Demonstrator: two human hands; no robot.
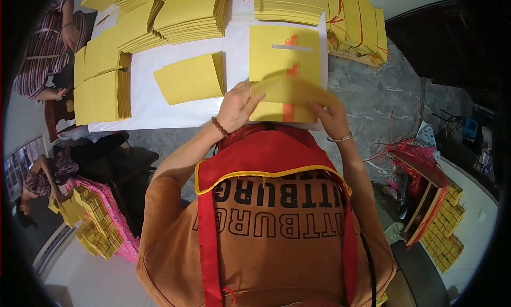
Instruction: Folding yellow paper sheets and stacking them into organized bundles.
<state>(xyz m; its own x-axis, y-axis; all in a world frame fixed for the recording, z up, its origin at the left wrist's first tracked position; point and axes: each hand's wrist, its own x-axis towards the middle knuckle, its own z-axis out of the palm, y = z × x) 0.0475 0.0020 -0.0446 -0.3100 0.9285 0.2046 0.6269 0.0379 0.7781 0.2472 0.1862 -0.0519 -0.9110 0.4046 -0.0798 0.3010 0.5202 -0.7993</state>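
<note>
Thin yellow paper sheet (293,89) held over the white table: matt, smooth, slightly translucent
Flat yellow paper stack (285,54) on it: matt, orange printed stripe
White rectangular table top (143,102): smooth, dull
Grey marble-like floor (372,102) right of the table: polished, veined
Red apron (266,152): cloth, yellow piping

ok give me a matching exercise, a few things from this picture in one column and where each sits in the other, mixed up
Things:
1. left hand
2. right hand
3. single yellow stack
4. red string pile

Places:
A. alone on the white sheet, left of the hands
B. on the right end of the yellow sheet being lifted
C. on the stone floor, far right
D. on the left end of the lifted yellow sheet

Pairs: 1-D, 2-B, 3-A, 4-C
</note>
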